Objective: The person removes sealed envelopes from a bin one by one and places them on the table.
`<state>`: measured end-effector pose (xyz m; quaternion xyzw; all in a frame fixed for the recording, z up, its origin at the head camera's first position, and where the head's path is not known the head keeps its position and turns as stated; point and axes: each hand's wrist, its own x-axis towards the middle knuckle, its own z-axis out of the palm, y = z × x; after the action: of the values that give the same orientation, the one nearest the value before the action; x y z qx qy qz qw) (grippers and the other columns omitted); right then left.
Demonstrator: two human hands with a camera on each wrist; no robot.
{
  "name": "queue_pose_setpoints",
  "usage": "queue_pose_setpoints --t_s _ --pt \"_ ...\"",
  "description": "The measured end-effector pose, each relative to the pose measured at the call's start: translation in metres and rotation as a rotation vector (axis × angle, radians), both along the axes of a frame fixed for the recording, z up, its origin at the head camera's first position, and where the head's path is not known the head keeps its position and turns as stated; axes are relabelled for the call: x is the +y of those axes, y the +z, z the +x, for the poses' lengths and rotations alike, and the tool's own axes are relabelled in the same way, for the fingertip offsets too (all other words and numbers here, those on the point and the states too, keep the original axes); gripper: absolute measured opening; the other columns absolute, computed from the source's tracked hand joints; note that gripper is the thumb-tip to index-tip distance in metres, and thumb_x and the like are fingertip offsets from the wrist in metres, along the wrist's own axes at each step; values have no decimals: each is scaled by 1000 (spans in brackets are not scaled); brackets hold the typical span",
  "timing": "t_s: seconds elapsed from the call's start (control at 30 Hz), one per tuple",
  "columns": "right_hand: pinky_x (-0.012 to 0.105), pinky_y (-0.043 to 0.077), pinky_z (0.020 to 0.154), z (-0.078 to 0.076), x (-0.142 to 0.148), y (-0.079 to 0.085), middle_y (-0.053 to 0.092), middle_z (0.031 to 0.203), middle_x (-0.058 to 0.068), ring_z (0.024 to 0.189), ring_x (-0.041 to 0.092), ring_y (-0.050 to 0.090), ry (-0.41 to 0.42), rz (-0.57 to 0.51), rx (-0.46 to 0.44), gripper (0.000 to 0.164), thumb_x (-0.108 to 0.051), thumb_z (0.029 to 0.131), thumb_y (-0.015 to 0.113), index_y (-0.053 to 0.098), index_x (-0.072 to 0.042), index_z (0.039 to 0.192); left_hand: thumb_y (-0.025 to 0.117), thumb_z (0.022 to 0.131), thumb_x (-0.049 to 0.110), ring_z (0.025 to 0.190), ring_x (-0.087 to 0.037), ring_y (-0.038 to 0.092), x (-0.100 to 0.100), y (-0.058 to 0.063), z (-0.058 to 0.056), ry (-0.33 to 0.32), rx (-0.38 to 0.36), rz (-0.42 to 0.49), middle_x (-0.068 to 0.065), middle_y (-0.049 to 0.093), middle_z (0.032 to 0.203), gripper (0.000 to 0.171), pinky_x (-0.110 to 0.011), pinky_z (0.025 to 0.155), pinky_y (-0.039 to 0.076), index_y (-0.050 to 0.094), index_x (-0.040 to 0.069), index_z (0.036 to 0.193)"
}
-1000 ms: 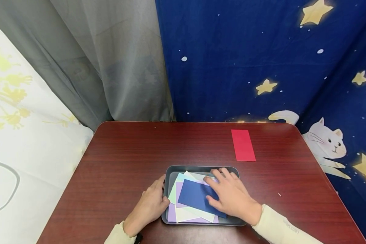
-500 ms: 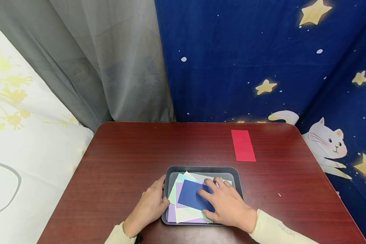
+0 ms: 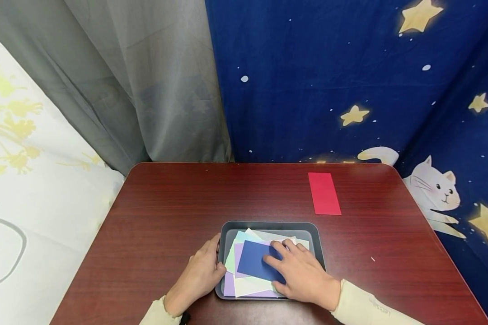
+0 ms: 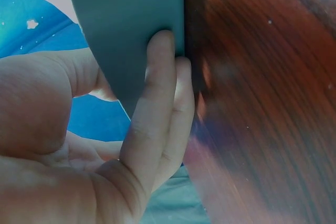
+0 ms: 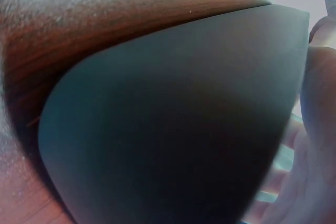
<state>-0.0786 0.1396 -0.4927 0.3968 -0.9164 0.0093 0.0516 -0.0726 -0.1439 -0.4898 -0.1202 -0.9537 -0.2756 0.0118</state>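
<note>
A dark grey tray (image 3: 268, 224) holds a loose pile of coloured paper cards, in white, mint and lilac (image 3: 229, 284). A dark blue card (image 3: 255, 259) lies on top of them. My left hand (image 3: 198, 273) grips the tray's left side; its thumb is over the rim and its fingers lie along the outer wall (image 4: 121, 24), as the left wrist view shows. My right hand (image 3: 305, 273) is over the right part of the pile, fingers spread, with fingertips on the blue card. It hides that card's right end. In the right wrist view the tray's outer wall (image 5: 168, 108) covers most of the fingers.
A red card (image 3: 324, 194) lies by itself behind the tray, to the right. A tiny pale scrap (image 3: 373, 259) is on the reddish-brown table (image 3: 166, 203) at right. Grey and blue star-printed curtains (image 3: 309, 81) hang behind the far edge.
My right hand has moved left and nearer over the blue card, drawing in from the tray's far right side. The blue card has shifted very slightly. My left hand has stayed on the tray.
</note>
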Motion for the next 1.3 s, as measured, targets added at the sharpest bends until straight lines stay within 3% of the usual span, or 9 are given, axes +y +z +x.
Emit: queue_pose_setpoints --t_s 0.6,1.03,1.3 --pt "51 47 80 -3 1 6 52 134 7 110 28 46 -16 -13 -44 57 -55 82 66 60 -31 134 62 76 8 102 -20 61 0 -1 0 -7 -1 0 -7 62 114 70 -49 80 49 44 4 144" --pt "50 45 79 -13 3 9 54 133 9 111 31 51 -1 -54 33 56 -52 81 64 61 -29 132 62 77 8 100 -20 62 -1 -2 -3 -2 -17 -9 -6 61 112 70 -49 79 49 43 1 144" --pt "50 45 81 -18 6 10 53 135 10 112 29 49 -22 -63 27 56 -52 81 64 62 -29 132 63 78 9 100 -21 61 -2 -3 -4 -7 -23 -9 -8 61 115 71 -49 79 49 42 1 145"
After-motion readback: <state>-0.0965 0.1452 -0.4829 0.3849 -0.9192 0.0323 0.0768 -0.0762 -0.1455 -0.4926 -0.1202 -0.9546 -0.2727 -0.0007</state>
